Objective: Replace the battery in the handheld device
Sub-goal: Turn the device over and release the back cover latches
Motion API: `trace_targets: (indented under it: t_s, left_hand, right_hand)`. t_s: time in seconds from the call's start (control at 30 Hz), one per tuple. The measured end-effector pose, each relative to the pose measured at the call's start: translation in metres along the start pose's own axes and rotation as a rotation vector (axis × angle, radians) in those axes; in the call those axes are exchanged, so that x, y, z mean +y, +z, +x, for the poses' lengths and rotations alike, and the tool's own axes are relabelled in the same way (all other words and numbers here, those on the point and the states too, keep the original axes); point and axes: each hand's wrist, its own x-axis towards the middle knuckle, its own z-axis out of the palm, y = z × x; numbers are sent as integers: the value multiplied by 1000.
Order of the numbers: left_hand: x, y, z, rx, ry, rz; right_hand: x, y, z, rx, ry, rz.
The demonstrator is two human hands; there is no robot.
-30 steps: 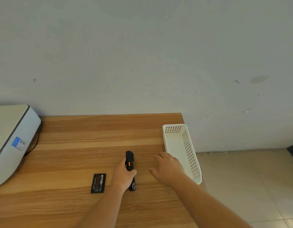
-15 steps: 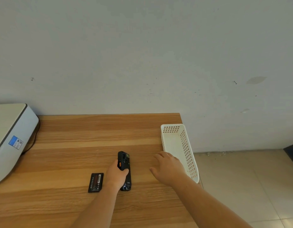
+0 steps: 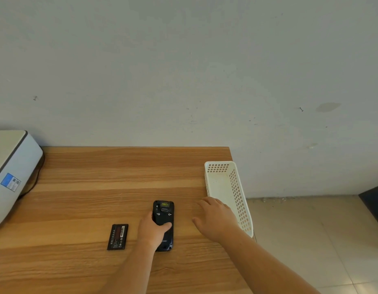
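A black handheld device (image 3: 163, 213) lies flat on the wooden table (image 3: 99, 179), its back side up, with two latch marks and a small window near its far end. My left hand (image 3: 153, 230) grips its middle, thumb across the back. A flat black battery (image 3: 118, 237) with a red label lies on the table just left of that hand, apart from it. My right hand (image 3: 215, 219) rests palm down on the table to the right of the device, fingers spread, holding nothing.
A white perforated plastic basket (image 3: 240, 194) stands along the table's right edge, just beyond my right hand. A white machine with a blue sticker (image 3: 10, 177) and a dark cable sits at the far left. The wall runs along the table's far edge. Tiled floor lies to the right.
My left hand has turned the device from standing on its edge to lying flat with its back up. My right hand and the battery have stayed in place.
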Motion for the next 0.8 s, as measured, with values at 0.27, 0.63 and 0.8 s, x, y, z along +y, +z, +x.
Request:
trace_targets:
  t_s: [0.27, 0.63, 0.8]
  left_hand:
    - [3, 8, 5, 127, -12, 273]
    - [-3, 3, 7, 124, 28, 364]
    - [-6, -1, 10, 95, 37, 343]
  right_hand:
    - [-1, 2, 2, 5, -9, -21]
    - [-11, 8, 0, -7, -15, -39]
    - [-16, 12, -1, -12, -21, -42]
